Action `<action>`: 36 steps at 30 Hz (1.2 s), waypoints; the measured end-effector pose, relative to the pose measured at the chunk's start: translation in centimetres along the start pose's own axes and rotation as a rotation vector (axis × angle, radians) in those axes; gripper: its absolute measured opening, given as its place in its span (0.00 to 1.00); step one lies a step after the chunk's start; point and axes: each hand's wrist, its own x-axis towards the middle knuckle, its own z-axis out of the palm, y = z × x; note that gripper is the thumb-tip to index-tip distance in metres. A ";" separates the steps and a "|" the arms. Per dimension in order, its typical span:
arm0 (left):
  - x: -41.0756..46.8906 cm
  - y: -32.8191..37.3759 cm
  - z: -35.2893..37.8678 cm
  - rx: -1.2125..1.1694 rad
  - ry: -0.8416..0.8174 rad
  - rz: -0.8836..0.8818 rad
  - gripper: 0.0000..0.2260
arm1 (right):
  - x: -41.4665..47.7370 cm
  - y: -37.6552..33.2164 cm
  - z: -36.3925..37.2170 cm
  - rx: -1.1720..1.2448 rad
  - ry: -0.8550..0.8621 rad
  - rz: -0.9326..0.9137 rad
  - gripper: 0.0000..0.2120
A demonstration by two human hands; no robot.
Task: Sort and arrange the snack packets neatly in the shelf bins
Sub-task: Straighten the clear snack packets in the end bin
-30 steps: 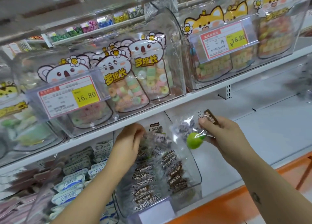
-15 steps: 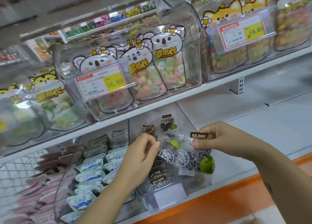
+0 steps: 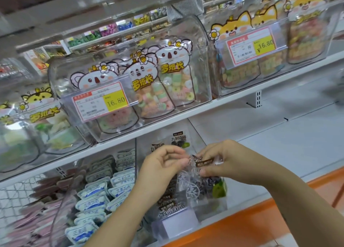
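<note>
A clear plum snack packet (image 3: pixel 197 183) with a brown label and a green plum picture hangs over the clear bin (image 3: pixel 210 207) on the lower shelf. My right hand (image 3: pixel 223 159) pinches its top edge at the brown label. My left hand (image 3: pixel 163 170) pinches the same top edge from the left side. Several more dark plum packets (image 3: pixel 168 196) stand in rows inside that bin, partly hidden by my left hand. Two of them stand upright at the back of the bin.
Left of the plum bin is a bin of white-and-blue packets (image 3: pixel 96 200), then pink packets (image 3: pixel 37 205). The upper shelf (image 3: pixel 232 99) carries clear bins of koala candy bags (image 3: pixel 163 86) and fox candy bags (image 3: pixel 260 51) with price tags. Bare white shelf (image 3: pixel 288 140) lies to the right, edged orange.
My right hand has carried the plum packet down and left over the bin. My left hand has come out of the bin and taken the packet's top edge.
</note>
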 end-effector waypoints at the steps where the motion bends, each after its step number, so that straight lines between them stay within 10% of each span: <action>1: 0.4 0.2 0.0 -0.055 0.001 -0.021 0.06 | -0.4 0.1 -0.5 0.044 0.041 0.021 0.04; 3: 1.5 0.3 -0.3 -0.108 0.027 -0.059 0.06 | -1.1 0.7 -1.6 0.108 0.202 0.063 0.04; 9: 7.0 -3.3 -0.8 0.785 -0.076 0.012 0.05 | -2.0 5.6 -3.3 0.143 0.872 0.231 0.05; 25: 14.9 -6.9 2.3 1.225 -0.937 -0.416 0.32 | 0.0 9.2 -1.5 0.070 0.770 0.362 0.05; 36: 14.2 -10.0 1.9 1.476 -0.778 0.023 0.20 | 0.2 8.7 -1.3 0.155 0.734 0.358 0.03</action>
